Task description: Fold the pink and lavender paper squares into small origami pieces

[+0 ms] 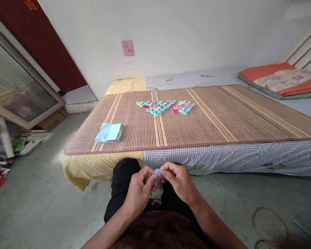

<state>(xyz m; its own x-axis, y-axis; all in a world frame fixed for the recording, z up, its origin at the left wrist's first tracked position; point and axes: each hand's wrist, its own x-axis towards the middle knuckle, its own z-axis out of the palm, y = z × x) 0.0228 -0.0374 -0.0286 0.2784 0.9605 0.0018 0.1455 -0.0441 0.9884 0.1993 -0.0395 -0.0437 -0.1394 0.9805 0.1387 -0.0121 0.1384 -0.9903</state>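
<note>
A small folded piece of pale blue-violet paper [158, 172] is pinched between my two hands, above my lap. My left hand [142, 185] grips its left side with thumb and forefinger. On the other side, my right hand [178, 180] holds it in a similar pinch. Folded paper pieces in many colours form a larger group [157, 106] on the bamboo mat [207, 121], with a smaller group [183, 107] just to its right. A stack of square paper sheets [109, 132], light blue on top, lies at the mat's left.
The mat covers a bed with a yellow and checked sheet [223, 155]. A folded orange and green quilt [282, 80] rests at the far right. Pink paper [128, 47] is stuck on the wall. A glass-doored cabinet [20, 79] stands left; a hoop-like brown loop [271, 224] is at lower right.
</note>
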